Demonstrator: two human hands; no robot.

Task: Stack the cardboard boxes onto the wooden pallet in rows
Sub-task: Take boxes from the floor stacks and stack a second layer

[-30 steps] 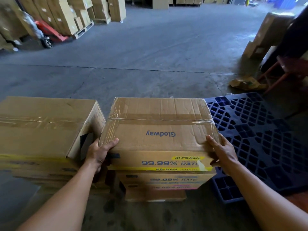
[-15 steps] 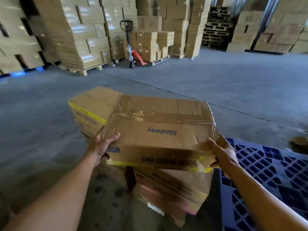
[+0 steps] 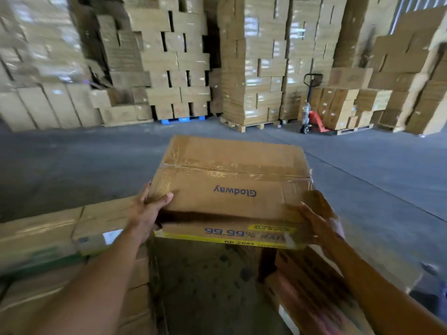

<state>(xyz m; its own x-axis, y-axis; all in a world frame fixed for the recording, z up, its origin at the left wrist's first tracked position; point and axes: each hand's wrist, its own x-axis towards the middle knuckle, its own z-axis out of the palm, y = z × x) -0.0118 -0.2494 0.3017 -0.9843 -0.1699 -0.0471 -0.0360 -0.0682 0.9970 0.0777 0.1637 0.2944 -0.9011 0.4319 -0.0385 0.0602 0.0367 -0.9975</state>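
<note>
I hold a taped cardboard box [image 3: 232, 180], printed "Glodway" with a yellow strip along its near side, up off the floor at chest height. My left hand [image 3: 147, 211] grips its near left corner and my right hand [image 3: 319, 223] grips its near right corner. A stack of similar boxes [image 3: 48, 238] stands low at my left, and another blurred stack [image 3: 314, 286] sits below the carried box at the right. No wooden pallet lies near my hands.
Tall wrapped stacks of boxes on pallets [image 3: 254, 68] line the far wall. An orange pallet jack [image 3: 312, 112] stands by a low stack at the back right. Grey concrete floor [image 3: 84, 160] stretches between me and the stacks.
The box has come up off its stack, and my view has swung left. The blue plastic pallet has left the view and the far wall of stacks now fills the background.
</note>
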